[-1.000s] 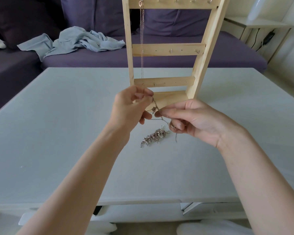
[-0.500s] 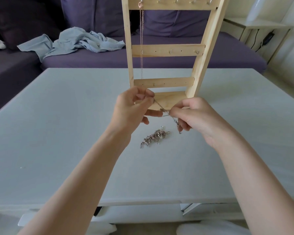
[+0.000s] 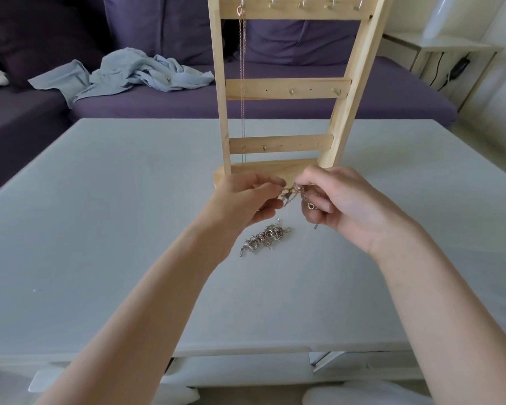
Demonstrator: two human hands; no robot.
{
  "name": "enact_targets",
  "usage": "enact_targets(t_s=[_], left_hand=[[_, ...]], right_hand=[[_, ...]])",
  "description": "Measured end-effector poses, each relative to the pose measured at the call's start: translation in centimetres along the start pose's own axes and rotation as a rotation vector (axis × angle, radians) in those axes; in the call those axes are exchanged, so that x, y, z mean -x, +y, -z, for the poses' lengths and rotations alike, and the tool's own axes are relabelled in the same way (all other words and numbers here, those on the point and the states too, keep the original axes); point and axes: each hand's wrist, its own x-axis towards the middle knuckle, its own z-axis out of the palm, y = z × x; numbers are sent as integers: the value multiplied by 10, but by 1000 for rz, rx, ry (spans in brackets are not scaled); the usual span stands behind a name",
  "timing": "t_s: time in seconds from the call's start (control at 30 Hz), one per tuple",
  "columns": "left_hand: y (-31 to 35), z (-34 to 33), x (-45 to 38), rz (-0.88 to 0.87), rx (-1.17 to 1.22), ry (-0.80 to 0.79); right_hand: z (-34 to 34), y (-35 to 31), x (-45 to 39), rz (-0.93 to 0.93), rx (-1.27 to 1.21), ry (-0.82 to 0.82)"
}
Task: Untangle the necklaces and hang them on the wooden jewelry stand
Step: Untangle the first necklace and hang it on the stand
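A purple sofa (image 3: 275, 103) with a crumpled grey cloth (image 3: 123, 73) stands behind the pale table (image 3: 100, 214). On the table the wooden jewelry stand (image 3: 287, 89) rises upright, one thin chain (image 3: 242, 83) hanging straight down from a top hook. Before its base, the left hand (image 3: 243, 200) and right hand (image 3: 342, 203) pinch a tangled silver necklace (image 3: 297, 195) between them, held above the table. A second tangled heap (image 3: 265, 238) lies on the table below, its long axis slanting from near left to far right. No writing is legible.

Left hand (image 3: 243, 200) and right hand (image 3: 342, 203) close together above the pale surface (image 3: 100, 229), both pinching a thin silver chain (image 3: 297, 194) between them. Below, a tangled heap of necklaces (image 3: 265, 236) lying flat. Behind, a wooden stand (image 3: 287, 89) upright, one long necklace (image 3: 242, 83) hanging from a top hook.
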Motion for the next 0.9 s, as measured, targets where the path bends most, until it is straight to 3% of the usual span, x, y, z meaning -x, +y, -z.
enact_targets(t_s=[0.27, 0.53, 0.9], left_hand=[[1, 0, 1, 17, -125, -41], [3, 1, 0, 32, -40, -39], [4, 2, 0, 29, 23, -22]], right_hand=[[2, -3, 2, -9, -34, -3], [4, 2, 1, 8, 101, -3], [10, 4, -2, 159, 175, 169]])
